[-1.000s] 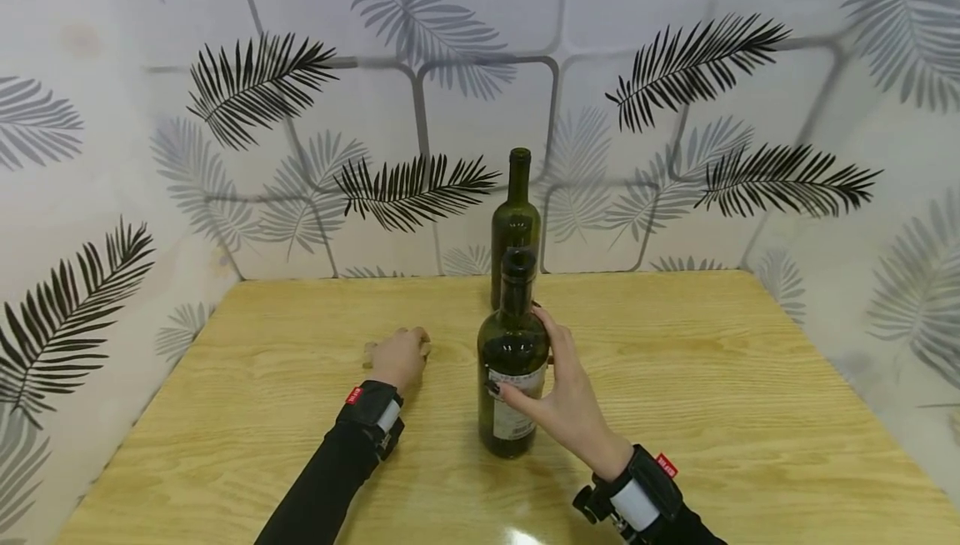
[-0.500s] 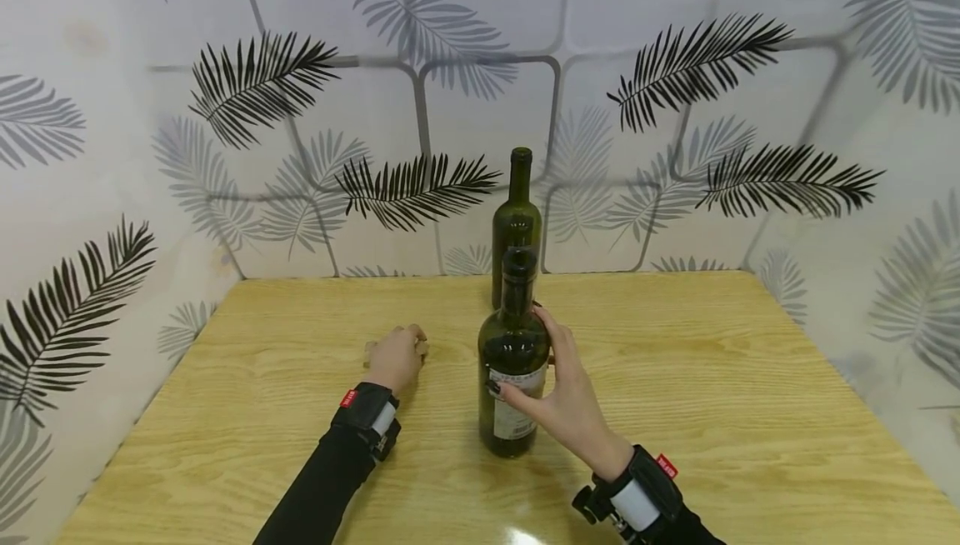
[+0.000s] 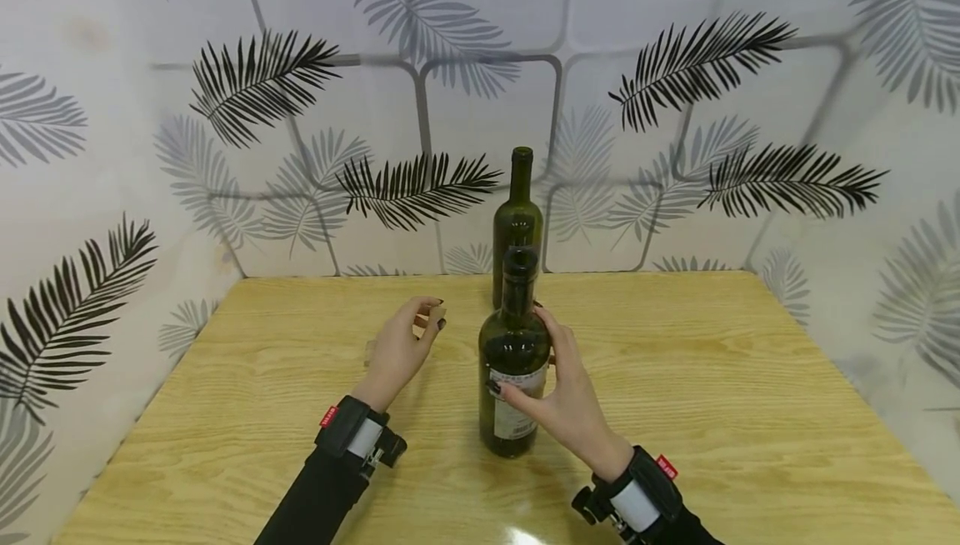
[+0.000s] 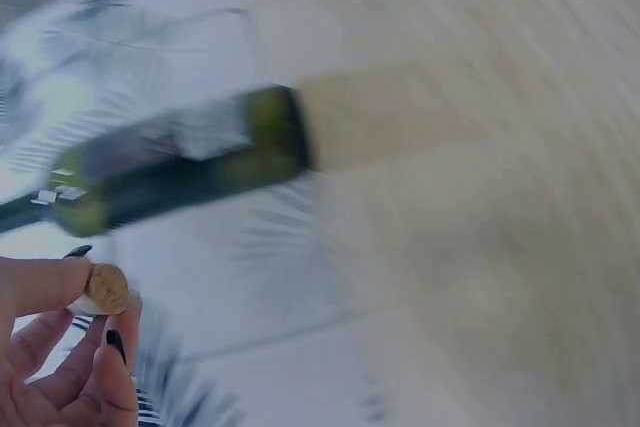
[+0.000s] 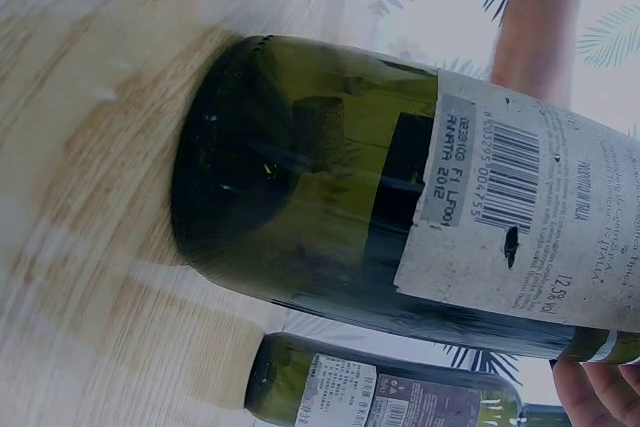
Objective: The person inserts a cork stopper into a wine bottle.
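A green wine bottle stands upright on the table in the head view. My right hand grips it, thumb across the white label and fingers round the far side. To its left, my left hand is raised a little, pinching a cork between thumb and fingers. The cork's round end faces the left wrist camera. A second cork shows on the table, partly hidden by the left hand. In the right wrist view, a dark cork shape shows through the bottle's glass.
Another green wine bottle stands upright behind the first, its lower part overlapped by it in the head view. The wooden table meets a leaf-patterned wall covering at the back and sides.
My left hand has come up from the table, turning toward the bottles with a cork now visible in its pinch. The right hand and both bottles stay in place.
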